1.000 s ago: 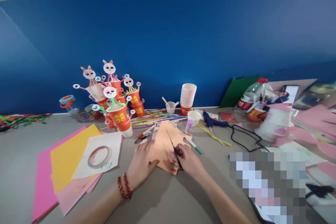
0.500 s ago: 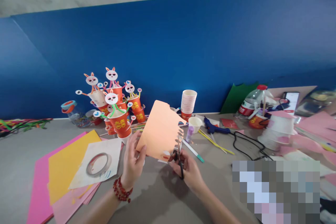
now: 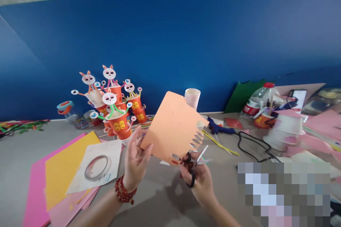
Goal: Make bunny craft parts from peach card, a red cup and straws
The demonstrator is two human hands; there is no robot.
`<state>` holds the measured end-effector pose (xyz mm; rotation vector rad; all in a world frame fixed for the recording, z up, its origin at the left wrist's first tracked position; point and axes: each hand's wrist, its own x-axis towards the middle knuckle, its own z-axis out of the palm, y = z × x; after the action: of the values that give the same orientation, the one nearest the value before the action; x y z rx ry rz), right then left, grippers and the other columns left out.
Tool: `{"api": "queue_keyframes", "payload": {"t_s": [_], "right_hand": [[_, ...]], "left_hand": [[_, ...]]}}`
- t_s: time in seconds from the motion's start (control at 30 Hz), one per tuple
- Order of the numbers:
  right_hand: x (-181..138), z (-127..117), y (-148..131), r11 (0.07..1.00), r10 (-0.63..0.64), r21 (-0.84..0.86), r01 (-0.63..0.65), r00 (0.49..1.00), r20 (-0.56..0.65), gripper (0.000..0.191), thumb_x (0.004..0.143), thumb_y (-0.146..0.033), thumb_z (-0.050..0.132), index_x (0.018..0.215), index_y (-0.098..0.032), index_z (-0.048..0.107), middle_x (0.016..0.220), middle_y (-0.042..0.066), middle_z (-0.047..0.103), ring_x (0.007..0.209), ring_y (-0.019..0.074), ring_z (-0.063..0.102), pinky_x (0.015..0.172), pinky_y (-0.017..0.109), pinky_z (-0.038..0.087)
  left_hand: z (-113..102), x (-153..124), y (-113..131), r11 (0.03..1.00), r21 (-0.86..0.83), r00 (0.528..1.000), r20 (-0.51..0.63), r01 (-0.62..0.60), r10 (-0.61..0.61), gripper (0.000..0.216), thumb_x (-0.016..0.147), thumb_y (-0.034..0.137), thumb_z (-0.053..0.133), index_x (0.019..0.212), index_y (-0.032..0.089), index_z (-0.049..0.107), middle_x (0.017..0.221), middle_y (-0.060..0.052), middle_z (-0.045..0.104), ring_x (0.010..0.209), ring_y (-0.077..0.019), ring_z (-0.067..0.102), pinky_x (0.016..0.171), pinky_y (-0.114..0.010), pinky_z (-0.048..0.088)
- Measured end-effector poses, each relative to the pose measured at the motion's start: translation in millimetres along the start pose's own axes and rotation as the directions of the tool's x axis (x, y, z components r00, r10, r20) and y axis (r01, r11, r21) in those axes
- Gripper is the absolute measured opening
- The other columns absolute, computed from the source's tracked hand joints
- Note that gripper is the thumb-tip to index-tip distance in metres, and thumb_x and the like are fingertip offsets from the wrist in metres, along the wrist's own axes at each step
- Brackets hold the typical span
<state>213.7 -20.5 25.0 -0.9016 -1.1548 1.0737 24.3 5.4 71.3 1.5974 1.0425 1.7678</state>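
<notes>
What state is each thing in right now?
Orange paper: lifted, right edge notched
Scissors: held, blade gap unclear
Left grip: on orange paper
Right grip: on scissors
Tape roll: flat on white paper
White cup stack: upright, nested
Bottle: red cap on
Phone: screen lit
Glue gun: lying on table

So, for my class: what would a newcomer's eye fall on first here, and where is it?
Probably the orange sheet, held up mid-picture in the left grip, its right edge notched with gaps; scissors sit in the right grip near its lower corner. Next, the rabbit-faced cup figures cluster left of centre, standing out against the blue panel behind.
</notes>
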Motion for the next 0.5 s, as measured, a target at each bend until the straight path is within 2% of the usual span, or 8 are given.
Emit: {"api": "queue_keyframes", "payload": {"t_s": [0.1,0.2,0.27,0.33,0.43,0.5], "right_hand": [[-1,0,-1,0.998,-0.054,-0.030,0.053,0.998,-0.033,0.022,0.079,-0.035,0.074,0.085,-0.022,0.056,0.077,0.000,0.057,0.060,0.0131,0.052,0.054,0.025,0.047],[0,-1,-4,0.998,-0.055,-0.026,0.054,0.998,-0.036,0.023,0.079,-0.034,0.073,0.086,-0.023,0.054,0.074,0.000,0.058,0.057,0.0134,0.053,0.052,0.025,0.046],[0,-2,-8,0.997,-0.066,-0.030,0.064,0.997,-0.046,0.023,0.080,-0.034,0.073,0.087,-0.024,0.054,0.074,0.000,0.059,0.058,0.0142,0.055,0.052,0.025,0.047],[0,-2,-10,0.996,-0.081,-0.051,0.078,0.995,-0.064,0.021,0.081,-0.032,0.072,0.090,-0.024,0.054,0.076,0.000,0.060,0.060,0.0148,0.057,0.054,0.026,0.048],[0,-2,-9,0.992,-0.092,-0.091,0.084,0.992,-0.091,0.019,0.081,-0.032,0.071,0.090,-0.023,0.056,0.081,0.002,0.060,0.064,0.0155,0.057,0.057,0.028,0.049],[0,-2,-7,0.991,-0.091,-0.106,0.079,0.990,-0.108,0.020,0.080,-0.032,0.072,0.089,-0.022,0.057,0.083,0.003,0.060,0.066,0.0164,0.058,0.058,0.029,0.049]], "left_hand": [[3,3,6,0.999,-0.032,1.000,-0.016,0.001,-0.002,0.060,0.089,0.030,0.061,0.143,0.027,0.035,0.132,-0.014,0.052,0.121,-0.0272,0.057,0.097,-0.041,0.053],[4,4,12,0.994,-0.067,0.996,-0.012,0.090,-0.091,0.068,0.086,0.034,0.065,0.146,0.028,0.033,0.138,-0.013,0.051,0.125,-0.0288,0.054,0.097,-0.040,0.053],[6,1,13,0.972,-0.140,0.981,0.050,0.191,-0.186,0.070,0.086,0.039,0.064,0.148,0.031,0.030,0.144,-0.011,0.049,0.125,-0.0294,0.055,0.094,-0.040,0.055],[9,-7,10,0.941,-0.211,0.960,0.154,0.263,-0.234,0.064,0.087,0.043,0.061,0.145,0.031,0.036,0.143,-0.011,0.052,0.120,-0.0292,0.059,0.091,-0.040,0.056],[17,-23,2,0.943,-0.158,0.922,0.307,0.294,-0.236,0.038,0.088,0.040,0.063,0.121,0.022,0.060,0.113,-0.011,0.071,0.098,-0.0249,0.069,0.083,-0.036,0.058],[20,-30,-2,0.957,-0.078,0.910,0.339,0.279,-0.237,0.027,0.092,0.037,0.058,0.112,0.019,0.064,0.101,-0.011,0.074,0.085,-0.0221,0.070,0.076,-0.034,0.058]]}}
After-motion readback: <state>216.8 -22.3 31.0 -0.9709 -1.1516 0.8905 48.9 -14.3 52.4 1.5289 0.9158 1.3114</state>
